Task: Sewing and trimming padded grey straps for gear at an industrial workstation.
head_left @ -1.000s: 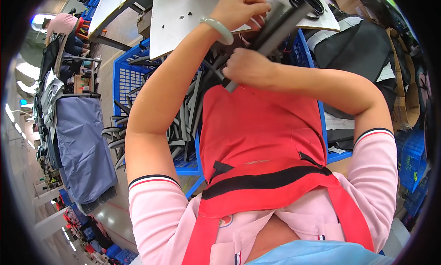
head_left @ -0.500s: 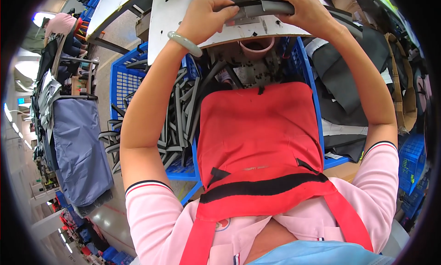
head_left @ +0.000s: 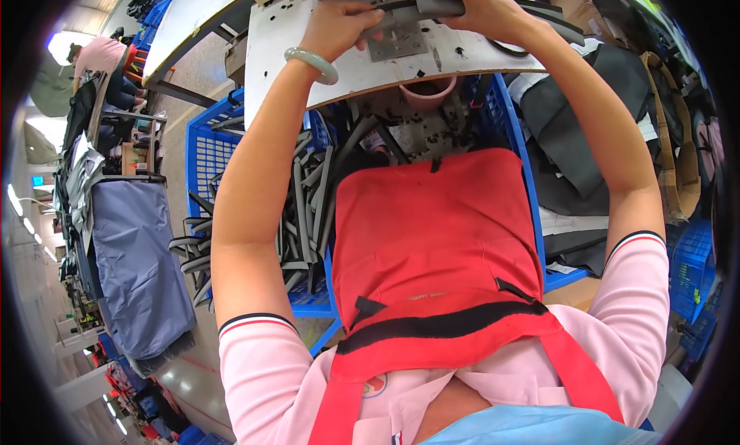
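Observation:
Over the white work table (head_left: 285,67), a curved grey and black fabric strip (head_left: 420,10) spans between my hands. My left hand (head_left: 337,30) pinches its left end between thumb and fingers; a pale green bangle circles that wrist. The fingers of my right hand (head_left: 484,11) close round the strip farther right, and more of the strip runs out past that hand. Beneath it a metal plate (head_left: 399,47) is set into the table top. A machine part, cut off by the upper edge, stands just beyond the strip, so its contact with the strip is hard to see.
A blue crate (head_left: 212,140) holding many grey and black strips (head_left: 304,206) stands left of my red apron (head_left: 439,214). Dark cut pieces (head_left: 570,129) lie at the right by a cardboard box (head_left: 677,160). A pink bucket (head_left: 426,94) sits under the table. Another person (head_left: 104,55) is far left.
The table top shows lower in view, with more of its far side visible. Both hands have shifted slightly left and up in the picture, still holding the strip.

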A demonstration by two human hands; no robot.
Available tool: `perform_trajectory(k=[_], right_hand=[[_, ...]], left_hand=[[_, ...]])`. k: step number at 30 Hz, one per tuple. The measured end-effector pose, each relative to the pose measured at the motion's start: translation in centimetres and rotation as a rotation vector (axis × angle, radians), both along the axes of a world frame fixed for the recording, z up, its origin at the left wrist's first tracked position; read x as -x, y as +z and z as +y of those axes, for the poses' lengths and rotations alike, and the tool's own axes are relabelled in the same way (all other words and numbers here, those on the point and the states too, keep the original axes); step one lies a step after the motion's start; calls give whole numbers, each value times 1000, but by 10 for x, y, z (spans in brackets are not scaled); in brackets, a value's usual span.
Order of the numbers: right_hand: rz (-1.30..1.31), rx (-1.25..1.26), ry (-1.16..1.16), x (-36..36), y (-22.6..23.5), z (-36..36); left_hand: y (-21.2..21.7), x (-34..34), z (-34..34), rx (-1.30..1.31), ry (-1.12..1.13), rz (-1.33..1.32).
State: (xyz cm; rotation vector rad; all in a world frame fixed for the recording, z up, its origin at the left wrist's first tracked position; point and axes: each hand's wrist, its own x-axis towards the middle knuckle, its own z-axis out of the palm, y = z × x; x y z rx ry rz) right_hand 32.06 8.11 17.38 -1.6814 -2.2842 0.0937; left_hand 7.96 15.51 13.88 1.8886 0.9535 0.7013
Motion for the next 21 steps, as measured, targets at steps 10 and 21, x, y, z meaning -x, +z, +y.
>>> perform_trajectory(k=[10,21], right_hand=[[-54,-54,-44,-6,-2,29],[-23,-2,-663,-127,-21,-193]], left_hand=[[2,-3,28,25,-38,-94],[-89,60,13,231,235,90]])
